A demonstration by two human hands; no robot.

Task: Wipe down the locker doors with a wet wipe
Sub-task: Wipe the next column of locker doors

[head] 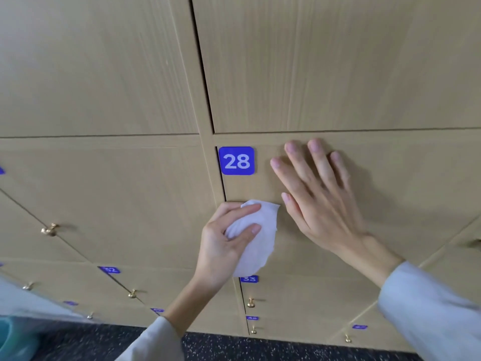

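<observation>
A light wood locker door point(390, 178) carries a blue tag point(236, 161) marked 28 at its upper left corner. My left hand point(223, 243) grips a crumpled white wet wipe point(260, 241) and holds it against the lower left part of this door. My right hand point(320, 196) lies flat on the same door with fingers straight and spread, to the right of the tag. Both sleeves are pale grey.
More wooden locker doors surround this one, with blue number tags such as 32 point(110, 269) and 33 point(249, 279), and small brass knobs point(49, 229). Dark speckled floor point(221, 347) runs below. A teal object point(13, 337) sits at the bottom left corner.
</observation>
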